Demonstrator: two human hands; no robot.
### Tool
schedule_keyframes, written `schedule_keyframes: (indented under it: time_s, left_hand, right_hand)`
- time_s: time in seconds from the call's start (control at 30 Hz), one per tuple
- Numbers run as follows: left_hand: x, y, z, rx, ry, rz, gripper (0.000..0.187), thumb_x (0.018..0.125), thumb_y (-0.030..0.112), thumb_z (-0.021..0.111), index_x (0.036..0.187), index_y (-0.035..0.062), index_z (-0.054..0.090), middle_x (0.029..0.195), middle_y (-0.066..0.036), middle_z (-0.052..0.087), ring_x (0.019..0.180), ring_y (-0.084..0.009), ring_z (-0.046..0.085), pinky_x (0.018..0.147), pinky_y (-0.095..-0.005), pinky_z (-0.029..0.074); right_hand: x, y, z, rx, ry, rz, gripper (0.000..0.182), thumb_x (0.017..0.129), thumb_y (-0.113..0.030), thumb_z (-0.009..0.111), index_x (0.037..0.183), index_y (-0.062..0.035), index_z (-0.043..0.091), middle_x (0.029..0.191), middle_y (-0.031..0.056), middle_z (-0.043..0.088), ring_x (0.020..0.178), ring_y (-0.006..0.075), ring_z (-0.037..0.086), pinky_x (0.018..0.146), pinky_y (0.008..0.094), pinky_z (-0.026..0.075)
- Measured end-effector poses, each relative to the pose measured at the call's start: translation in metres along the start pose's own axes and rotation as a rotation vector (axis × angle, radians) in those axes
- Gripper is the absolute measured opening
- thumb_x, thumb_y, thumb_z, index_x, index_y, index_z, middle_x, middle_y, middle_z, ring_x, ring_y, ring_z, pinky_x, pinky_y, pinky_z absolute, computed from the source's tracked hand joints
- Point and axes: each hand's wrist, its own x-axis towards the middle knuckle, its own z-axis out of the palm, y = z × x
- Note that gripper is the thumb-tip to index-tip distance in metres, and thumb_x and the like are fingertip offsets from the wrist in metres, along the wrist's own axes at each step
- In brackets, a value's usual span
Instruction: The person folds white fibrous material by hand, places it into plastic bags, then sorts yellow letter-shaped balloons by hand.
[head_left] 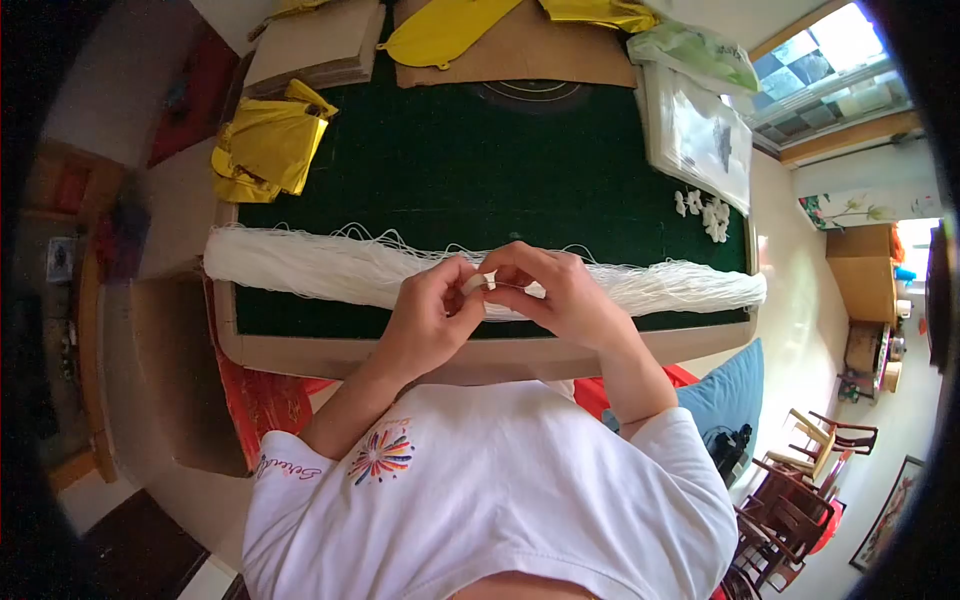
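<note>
A long hank of white string (300,265) lies across the near part of the dark green table top (430,160). Over its middle, my left hand (432,312) and my right hand (560,295) meet, fingertips almost touching. The left thumb and fingers pinch a small white piece (478,284), mostly covered by the fingers. Close against it, my right thumb and forefinger are pinched on a thin strand of string (507,285). Several small white pieces (714,216) lie in a loose pile near the table's right edge.
Folded gold foil balloons (268,145) lie at the left; a flat one (450,30) rests on cardboard (590,55) at the back. A stack of boards (315,45) stands back left, clear plastic bags (700,135) at the right. A blue cushion (725,400) is below the right edge.
</note>
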Motion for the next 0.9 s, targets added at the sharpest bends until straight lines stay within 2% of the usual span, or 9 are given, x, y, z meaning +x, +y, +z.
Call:
schedule_keyframes:
  time_s: [0.17,0.33,0.47,0.57,0.63,0.73,0.8,0.87,0.9]
  left_hand:
    - [0.0,0.003,0.002,0.021,0.034,0.034,0.008,0.083,0.005,0.058,0.08,-0.0009,0.054,0.064,0.0,0.053,0.055,-0.0037,0.045,0.047,-0.0206,0.036]
    - [-0.002,0.003,0.008,-0.099,0.016,0.054,0.021,0.084,-0.001,0.054,0.099,0.0036,0.04,0.064,-0.004,0.054,0.055,-0.007,0.05,0.049,-0.0221,0.04]
    - [-0.001,0.011,0.001,0.0,-0.024,0.042,0.028,0.086,-0.003,0.05,0.104,0.006,0.031,0.066,-0.006,0.055,0.058,-0.0083,0.053,0.051,-0.0226,0.042]
    - [-0.002,0.011,0.002,-0.014,-0.046,0.052,0.025,0.087,-0.003,0.049,0.103,0.0047,0.031,0.069,-0.007,0.055,0.061,-0.0087,0.054,0.053,-0.0228,0.043]
    - [-0.003,0.011,0.001,-0.079,-0.081,0.032,0.025,0.087,-0.003,0.05,0.102,0.0045,0.032,0.078,-0.007,0.057,0.067,-0.008,0.054,0.056,-0.0225,0.044]
    - [-0.002,0.005,0.0,-0.104,-0.043,0.123,0.024,0.086,-0.004,0.051,0.101,0.0044,0.035,0.088,-0.008,0.056,0.072,-0.0074,0.054,0.058,-0.0216,0.045]
    - [-0.001,0.004,0.001,-0.188,0.121,0.267,0.026,0.085,-0.004,0.053,0.104,0.0044,0.038,0.095,-0.01,0.054,0.076,-0.0065,0.053,0.06,-0.0214,0.047]
    - [0.007,0.007,-0.007,-0.307,0.234,0.255,0.029,0.086,0.002,0.058,0.109,0.0039,0.041,0.096,-0.013,0.055,0.07,-0.0083,0.054,0.057,-0.0226,0.047]
    - [0.012,0.015,-0.012,-0.51,0.086,-0.083,0.023,0.087,0.005,0.058,0.106,0.0041,0.045,0.094,-0.011,0.057,0.064,-0.0093,0.054,0.053,-0.0233,0.045]
  right_hand:
    - [0.001,0.001,0.0,-0.025,0.01,-0.011,0.017,0.079,-0.001,0.066,0.095,0.0004,0.059,0.086,0.0095,0.064,0.076,0.0191,0.066,0.066,0.028,0.053]
    - [-0.001,0.008,-0.003,-0.127,0.001,-0.091,0.014,0.08,0.0,0.066,0.093,0.0003,0.06,0.086,0.009,0.063,0.077,0.0196,0.065,0.067,0.0265,0.053]
    - [0.0,0.005,0.0,-0.018,0.034,-0.08,0.014,0.083,-0.003,0.063,0.096,-0.0013,0.059,0.085,0.011,0.062,0.073,0.0208,0.065,0.063,0.0293,0.052]
    - [0.001,0.0,-0.004,0.113,-0.075,0.115,0.013,0.083,-0.003,0.063,0.095,-0.001,0.059,0.083,0.01,0.062,0.074,0.0196,0.064,0.063,0.0284,0.052]
    - [0.001,0.006,-0.002,0.039,-0.034,-0.053,0.013,0.083,-0.002,0.063,0.095,-0.0015,0.06,0.081,0.0089,0.061,0.073,0.0182,0.064,0.062,0.0279,0.051]
    - [0.0,0.003,0.0,0.007,0.053,-0.076,0.01,0.078,0.003,0.065,0.086,0.0001,0.061,0.079,0.0079,0.062,0.071,0.0167,0.064,0.064,0.0261,0.051]
    - [-0.003,-0.001,-0.004,-0.031,0.042,-0.083,0.01,0.077,0.004,0.065,0.085,-0.0003,0.061,0.079,0.0077,0.061,0.071,0.0175,0.064,0.063,0.0265,0.051]
    - [-0.004,-0.004,-0.008,-0.07,0.034,-0.091,0.01,0.077,0.004,0.066,0.084,-0.0007,0.061,0.079,0.0076,0.061,0.072,0.0184,0.063,0.063,0.0269,0.051]
    - [-0.004,-0.005,-0.01,-0.115,-0.01,-0.168,0.011,0.076,0.004,0.066,0.084,-0.0009,0.06,0.079,0.0079,0.061,0.073,0.0195,0.063,0.062,0.0274,0.05]
